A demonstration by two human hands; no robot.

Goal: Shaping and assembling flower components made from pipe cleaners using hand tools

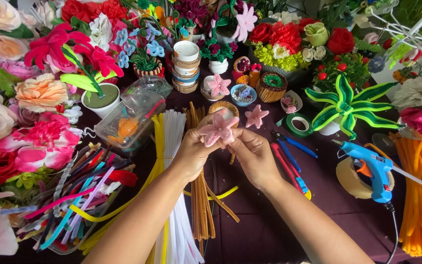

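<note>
Both hands, left hand (195,149) & right hand (252,155), pinch the pink pipe-cleaner flower (219,129) mid-air over the desk (328,195), above brown stems (201,200); best to grip near its centre w/ light fingertip pressure, so petals don't crush.

A clear plastic bag (132,115) holding orange pieces is seen left of centre on the dark table, behind the white stems. A second clear plastic container (69,205) of mixed coloured stems is seen at lower left. No labels, signs or screens are shown
</note>
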